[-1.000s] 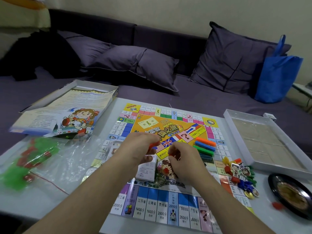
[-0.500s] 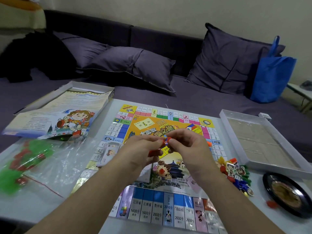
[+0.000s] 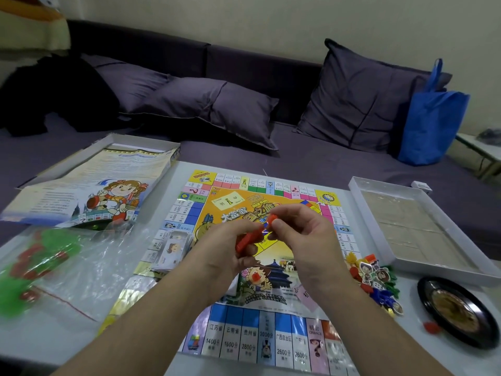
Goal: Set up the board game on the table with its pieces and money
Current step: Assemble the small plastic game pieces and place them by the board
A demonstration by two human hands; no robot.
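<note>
- White table (image 3: pixel 81 337) is covered at centre by the game board (image 3: pixel 271 332).
- Clear plastic bag (image 3: pixel 89 270), at nine o'clock of the board, is filled with green and red pieces.
- White tray (image 3: pixel 360 196) is set at three o'clock.
- Left hand (image 3: pixel 225 256) is curled round an orange piece (image 3: pixel 248 240), held above the board's centre.
- Right hand (image 3: pixel 301 234) is pinched on that piece's upper end.
- Character tokens (image 3: pixel 371 278) are heaped at four o'clock.
</note>
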